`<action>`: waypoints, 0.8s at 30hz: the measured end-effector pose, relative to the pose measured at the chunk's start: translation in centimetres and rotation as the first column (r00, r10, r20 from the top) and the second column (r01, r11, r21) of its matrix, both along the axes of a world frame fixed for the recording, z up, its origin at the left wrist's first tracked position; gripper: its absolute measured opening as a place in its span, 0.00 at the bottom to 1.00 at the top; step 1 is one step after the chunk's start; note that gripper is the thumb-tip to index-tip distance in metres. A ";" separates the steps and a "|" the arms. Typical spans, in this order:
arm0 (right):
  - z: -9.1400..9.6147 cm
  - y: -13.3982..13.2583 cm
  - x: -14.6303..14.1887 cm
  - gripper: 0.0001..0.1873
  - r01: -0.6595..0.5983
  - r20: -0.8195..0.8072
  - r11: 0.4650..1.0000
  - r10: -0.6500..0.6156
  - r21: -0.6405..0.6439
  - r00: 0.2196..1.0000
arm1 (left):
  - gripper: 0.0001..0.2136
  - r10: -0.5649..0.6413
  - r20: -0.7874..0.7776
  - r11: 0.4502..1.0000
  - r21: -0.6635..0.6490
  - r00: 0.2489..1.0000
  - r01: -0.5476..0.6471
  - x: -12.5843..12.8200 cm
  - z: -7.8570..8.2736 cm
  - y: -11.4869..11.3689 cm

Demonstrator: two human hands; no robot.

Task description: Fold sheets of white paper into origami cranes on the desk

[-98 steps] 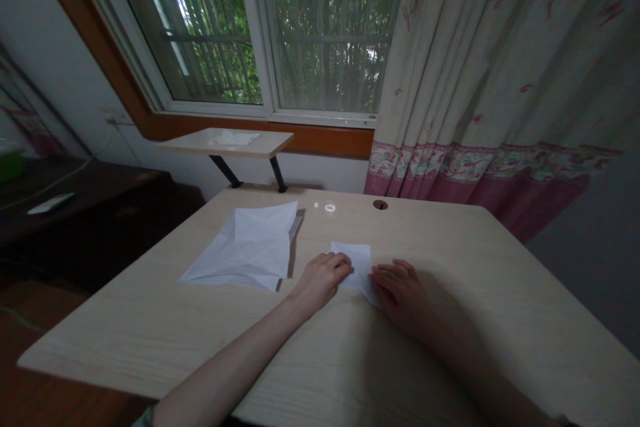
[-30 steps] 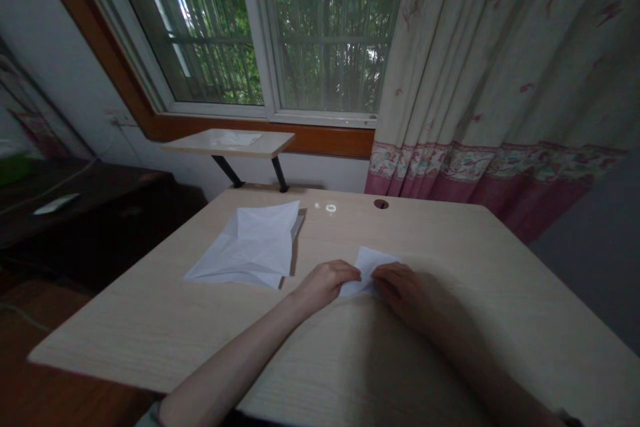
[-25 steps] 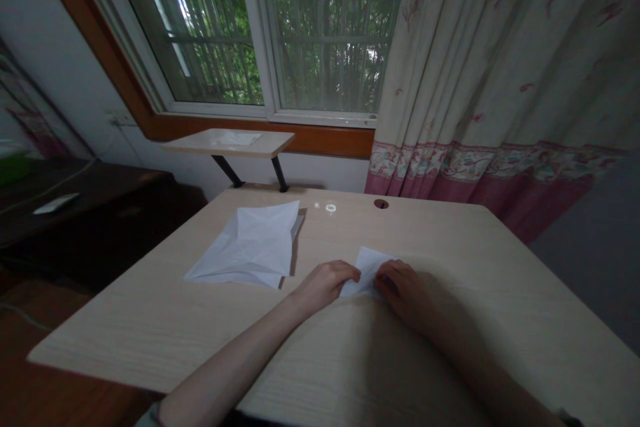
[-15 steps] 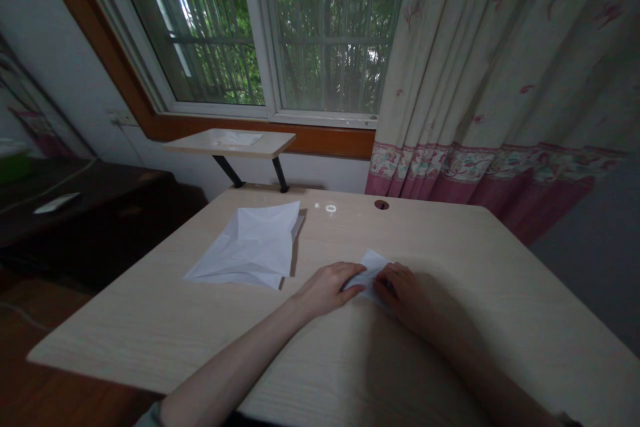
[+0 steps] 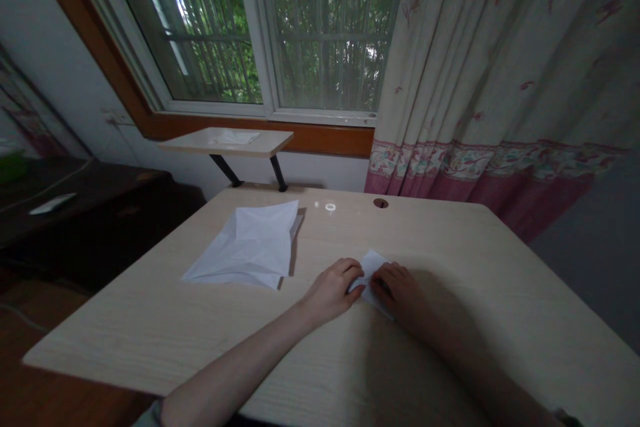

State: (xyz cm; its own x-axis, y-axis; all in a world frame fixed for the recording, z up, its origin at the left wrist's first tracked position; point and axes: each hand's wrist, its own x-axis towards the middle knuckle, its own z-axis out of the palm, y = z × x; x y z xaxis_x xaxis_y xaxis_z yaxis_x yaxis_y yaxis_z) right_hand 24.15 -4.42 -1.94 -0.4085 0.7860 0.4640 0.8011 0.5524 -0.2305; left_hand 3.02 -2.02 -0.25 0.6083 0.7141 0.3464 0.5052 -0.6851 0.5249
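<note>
A small folded piece of white paper [image 5: 373, 261] lies on the desk between my two hands. My left hand [image 5: 334, 288] grips its left edge, with the thumb below and the fingers above. On the other side, my right hand [image 5: 400, 290] has its fingers curled and pressed on the paper's right part. My hands cover both sides of the paper, so only its upper corner, a strip in the middle and a lower edge show. To the left, apart from my hands, lies a stack of larger creased white sheets [image 5: 250, 243].
The pale wooden desk [image 5: 310, 353] carries a small raised shelf [image 5: 273, 145] at the back left, with white paper [image 5: 233, 137] on it. A round cable hole [image 5: 381, 203] sits near the back edge. Behind are a window and a curtain [image 5: 450, 167].
My left hand's fingers have shifted slightly on the paper, and a little more of its lower edge shows. My right hand has barely moved. The stack of sheets stays put.
</note>
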 end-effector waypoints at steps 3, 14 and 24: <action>0.2 0.0 0.0 0.09 0.016 0.003 1.000 -0.016 0.005 1.000 | 0.10 0.031 -0.021 0.999 0.012 0.999 -0.031 0.2 0.0 -0.1; -0.8 0.5 0.4 0.08 0.044 0.018 0.999 -0.045 0.025 0.999 | 0.10 0.057 -0.116 0.998 0.043 0.992 -0.053 -0.2 0.7 0.3; -0.2 0.4 0.6 0.12 0.029 0.021 1.000 -0.029 -0.009 0.999 | 0.12 -0.054 -0.132 0.998 -0.027 0.990 0.051 -1.4 1.2 1.2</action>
State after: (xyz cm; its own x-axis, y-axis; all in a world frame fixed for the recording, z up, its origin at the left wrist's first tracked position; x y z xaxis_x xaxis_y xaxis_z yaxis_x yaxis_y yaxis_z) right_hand 24.76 -4.05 -2.11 -0.3950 0.8019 0.4482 0.8214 0.5268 -0.2185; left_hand 1.65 -0.81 0.91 0.6848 0.6869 0.2434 0.5349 -0.7006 0.4723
